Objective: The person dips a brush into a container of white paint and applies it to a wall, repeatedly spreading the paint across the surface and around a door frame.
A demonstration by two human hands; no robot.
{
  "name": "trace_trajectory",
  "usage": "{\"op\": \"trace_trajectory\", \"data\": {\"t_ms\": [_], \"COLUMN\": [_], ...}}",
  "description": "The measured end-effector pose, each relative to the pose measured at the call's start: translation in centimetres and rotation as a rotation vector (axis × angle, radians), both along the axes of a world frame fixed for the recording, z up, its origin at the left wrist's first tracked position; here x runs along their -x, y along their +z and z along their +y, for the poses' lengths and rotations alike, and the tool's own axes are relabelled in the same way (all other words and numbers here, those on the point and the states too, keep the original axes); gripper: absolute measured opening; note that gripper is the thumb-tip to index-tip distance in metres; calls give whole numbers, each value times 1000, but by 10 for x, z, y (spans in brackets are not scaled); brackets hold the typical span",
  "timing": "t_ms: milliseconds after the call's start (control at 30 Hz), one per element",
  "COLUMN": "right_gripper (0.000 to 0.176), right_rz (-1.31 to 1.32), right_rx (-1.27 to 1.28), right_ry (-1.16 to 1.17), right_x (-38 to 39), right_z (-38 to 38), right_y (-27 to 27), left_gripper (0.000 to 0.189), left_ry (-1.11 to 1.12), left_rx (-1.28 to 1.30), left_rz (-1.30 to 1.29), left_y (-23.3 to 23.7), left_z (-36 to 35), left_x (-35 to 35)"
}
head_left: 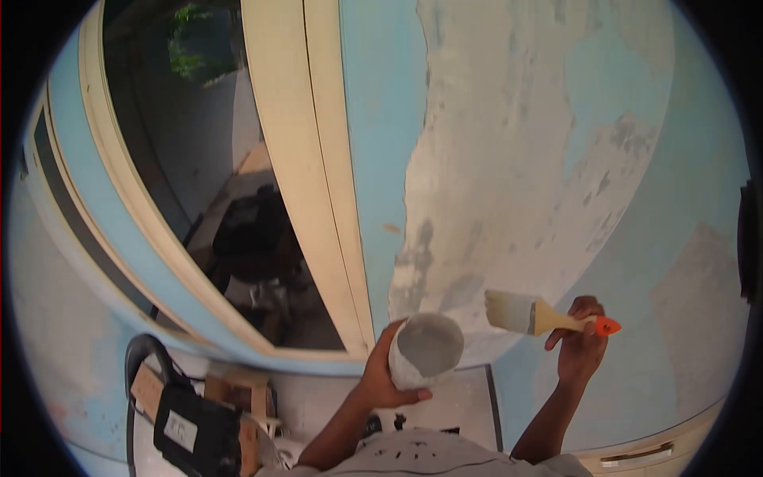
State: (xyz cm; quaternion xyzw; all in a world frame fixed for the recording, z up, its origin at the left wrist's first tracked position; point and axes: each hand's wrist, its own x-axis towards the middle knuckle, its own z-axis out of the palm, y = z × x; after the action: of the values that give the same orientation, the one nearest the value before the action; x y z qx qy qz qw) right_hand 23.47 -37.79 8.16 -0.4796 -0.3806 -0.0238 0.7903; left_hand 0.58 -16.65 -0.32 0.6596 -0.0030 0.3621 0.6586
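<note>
My left hand [387, 372] is wrapped round a whitish round cup [405, 371] with grey paint or thin filler [431, 344] inside, its mouth facing up toward me. To the right, my right hand [582, 338] grips a wide flat paintbrush [548, 318] by its light wooden handle, which ends in an orange tip. The brush's pale bristles [507, 310] point left toward the cup, with a gap between them. Beyond both hands rises a wall [501, 159] with a grey-white patched area and light blue paint around it.
A cream-framed window [290, 143] with dark glass stands at the left of the patch. Low on the left are a black case [199, 433] with a white label and a cardboard box [242, 393]. A cream drawer front [644, 455] with a handle is at lower right.
</note>
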Motion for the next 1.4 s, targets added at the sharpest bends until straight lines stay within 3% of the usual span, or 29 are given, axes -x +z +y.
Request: {"op": "trace_trajectory", "data": {"t_ms": [167, 267, 400, 467, 500, 533, 600, 633, 700, 800, 900, 1033, 1267, 1333, 1400], "right_gripper": [36, 31, 26, 26, 21, 21, 18, 18, 24, 20, 18, 26, 27, 21, 21], "right_rz": [-61, -171, -317, -582, -400, -397, -704, -701, -950, -1182, -1230, -1240, -1467, -1541, -1521], "right_rx": [-199, -298, -282, -119, -137, -140, 129, 130, 309, 332, 342, 387, 438, 331, 322], "right_ry": [322, 374, 455, 548, 405, 400, 417, 411, 420, 359, 408, 488, 366, 269, 298], "right_x": [-17, -14, -2, 0, 25, 28, 29, 30, 30, 39, 42, 42, 49, 52, 54], "right_z": [-73, -109, -130, -141, -146, -153, -164, -167, -169, -168, -168, -171, -178, -178, -183], "right_y": [23, 39, 53, 57, 59, 63, 73, 76, 84, 94, 99, 99, 97, 94, 100], "left_gripper": [118, 118, 120, 119, 119, 119, 116, 116, 113, 110, 108, 107, 106, 105, 103], "left_ry": [29, 43, 31, 23, 21, 17, 24, 18, 32, 50, 90, 83, 87, 101, 60], "left_rx": [-39, 30, -22, -43, -71, -73, -85, -85, -26, -73, -204, -154, -226, -267, -151], "left_rz": [-31, -36, 4, 20, 25, 29, 25, 27, 66, 82, 71, 53, -16, -37, -48], "left_y": [-2, -10, -16, -12, -8, -6, -1, 0, 3, 4, 8, 10, 23, 27, 28], "left_z": [-62, -102, -139, -156, -161, -167, -180, -186, -197, -208, -211, -220, -220, -219, -220], "left_x": [-19, -26, -30, -34, -35, -36, -39, -40, -43, -48, -48, -49, -51, -51, -51]}}
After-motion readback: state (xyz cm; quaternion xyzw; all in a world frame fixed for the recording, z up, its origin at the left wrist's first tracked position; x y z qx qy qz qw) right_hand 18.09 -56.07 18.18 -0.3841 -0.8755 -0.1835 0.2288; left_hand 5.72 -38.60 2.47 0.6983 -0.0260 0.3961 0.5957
